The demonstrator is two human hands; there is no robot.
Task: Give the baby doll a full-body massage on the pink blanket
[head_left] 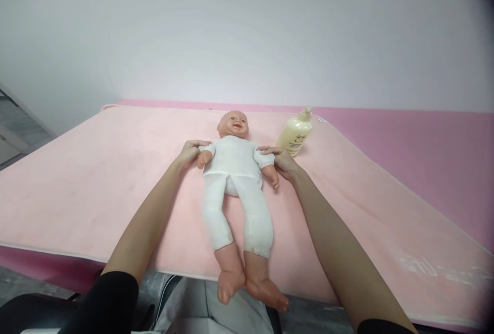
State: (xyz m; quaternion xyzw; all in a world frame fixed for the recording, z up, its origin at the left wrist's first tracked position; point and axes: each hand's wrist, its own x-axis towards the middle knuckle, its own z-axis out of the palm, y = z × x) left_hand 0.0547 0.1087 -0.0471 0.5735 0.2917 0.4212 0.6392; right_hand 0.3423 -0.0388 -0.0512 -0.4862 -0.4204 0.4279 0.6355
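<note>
A baby doll with a soft white cloth body lies face up on a pink towel. Its bare feet hang over the towel's near edge, towards my lap. My left hand holds the doll's upper arm on the left side of the view, fingertips at the white sleeve. On the other side, my right hand has its fingers over the opposite sleeve, close to the shoulder. Both thumbs are mostly hidden. Just behind my right hand stands a pale yellow pump bottle, which looks tilted.
The towel covers much of a darker pink table surface. A white partition rises along the far edge. Grey-trousered legs are under the near edge, with a black chair part at lower left.
</note>
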